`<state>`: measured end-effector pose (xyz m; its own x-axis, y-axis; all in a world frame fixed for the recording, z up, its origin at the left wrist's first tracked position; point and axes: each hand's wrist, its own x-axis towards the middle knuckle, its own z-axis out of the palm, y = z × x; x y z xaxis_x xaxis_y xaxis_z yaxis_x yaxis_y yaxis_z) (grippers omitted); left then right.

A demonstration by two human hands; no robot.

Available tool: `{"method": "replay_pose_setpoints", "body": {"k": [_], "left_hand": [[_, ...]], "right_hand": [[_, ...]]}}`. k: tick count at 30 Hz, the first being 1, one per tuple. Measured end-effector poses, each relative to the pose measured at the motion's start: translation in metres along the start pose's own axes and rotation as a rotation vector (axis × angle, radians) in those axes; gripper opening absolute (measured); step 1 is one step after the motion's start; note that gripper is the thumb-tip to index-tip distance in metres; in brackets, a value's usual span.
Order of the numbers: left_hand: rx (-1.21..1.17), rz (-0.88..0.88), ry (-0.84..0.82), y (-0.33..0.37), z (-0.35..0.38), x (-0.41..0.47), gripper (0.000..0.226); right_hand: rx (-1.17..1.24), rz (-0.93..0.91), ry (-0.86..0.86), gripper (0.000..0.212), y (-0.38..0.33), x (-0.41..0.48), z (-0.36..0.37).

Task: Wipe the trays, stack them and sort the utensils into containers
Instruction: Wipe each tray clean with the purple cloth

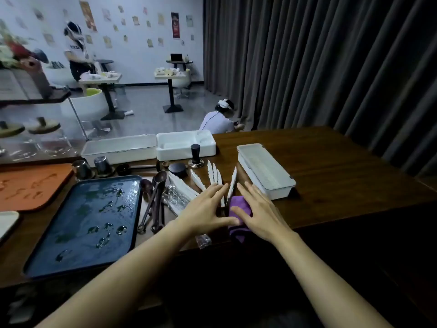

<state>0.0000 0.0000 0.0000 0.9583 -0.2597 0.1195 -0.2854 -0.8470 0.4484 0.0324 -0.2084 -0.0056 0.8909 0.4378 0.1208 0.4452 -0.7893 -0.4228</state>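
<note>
A purple cloth (239, 204) lies folded near the table's front edge. My right hand (259, 211) rests flat on it, fingers spread. My left hand (205, 210) lies flat beside it, thumb touching the cloth's near edge. Left of my hands a dark blue tray (80, 242) carries wet smears. An orange tray (28, 185) lies behind it, and a white tray's corner (7, 221) shows at the far left. Dark wooden spoons (155, 195), white plastic knives (215, 174) and clear utensils (176, 197) lie scattered between tray and hands.
Three white containers stand at the back: a lidded one (118, 147), an open one (186, 143), and a lidded one (264, 169) right of my hands. Metal cups (102, 165), a tamper (195, 155) and a black lid (177, 169) stand behind the utensils. Two people are farther off.
</note>
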Motion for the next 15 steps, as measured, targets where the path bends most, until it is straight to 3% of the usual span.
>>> {"method": "replay_pose_setpoints", "body": {"k": [10, 15], "left_hand": [[0.15, 0.041, -0.081, -0.007, 0.031, 0.012, 0.129], [0.139, 0.036, -0.063, -0.016, 0.033, 0.007, 0.123]], "right_hand": [[-0.065, 0.04, -0.116, 0.088, 0.03, -0.009, 0.033], [-0.084, 0.088, -0.161, 0.09, 0.022, -0.001, 0.036]]}}
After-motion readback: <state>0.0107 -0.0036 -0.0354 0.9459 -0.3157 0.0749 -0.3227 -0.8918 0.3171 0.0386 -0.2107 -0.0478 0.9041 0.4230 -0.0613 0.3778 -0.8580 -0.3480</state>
